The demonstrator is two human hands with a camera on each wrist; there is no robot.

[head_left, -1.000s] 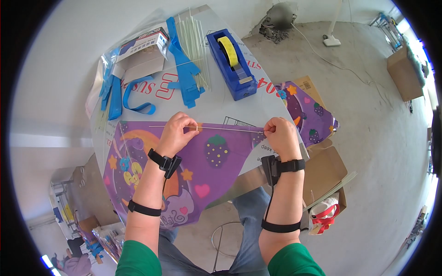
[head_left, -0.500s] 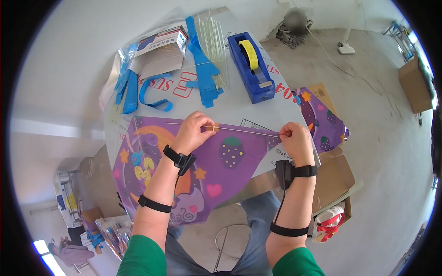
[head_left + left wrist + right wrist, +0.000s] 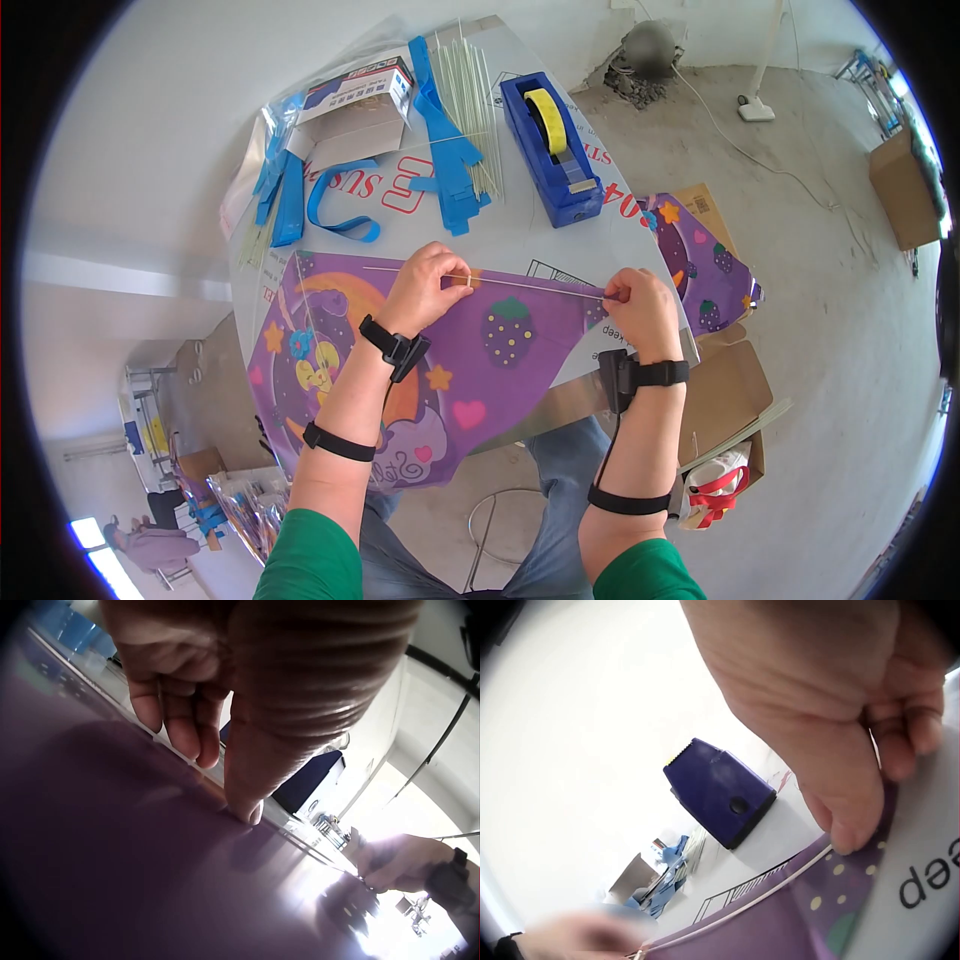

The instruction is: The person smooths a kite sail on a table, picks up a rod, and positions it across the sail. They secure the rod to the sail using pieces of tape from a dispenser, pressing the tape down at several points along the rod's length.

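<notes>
A purple kite sail printed with a moon, stars and a strawberry lies across the near side of the table. Along its upper edge runs a thin white rod. My left hand pinches the rod and sail edge near the middle, thumb tip pressed at the edge in the left wrist view. At the sail's right corner, my right hand pinches the purple dotted cloth together with the rod's end. That rod end is hidden by the fingers.
A blue tape dispenser stands beyond the hands, beside a bundle of pale rods, blue strips and an opened carton. A second purple printed sail and a cardboard box are to the right.
The head view has swung, so the whole scene sits further right in it. Both hands keep their places on the sail edge; a bit of purple cloth now shows between my right fingertips.
</notes>
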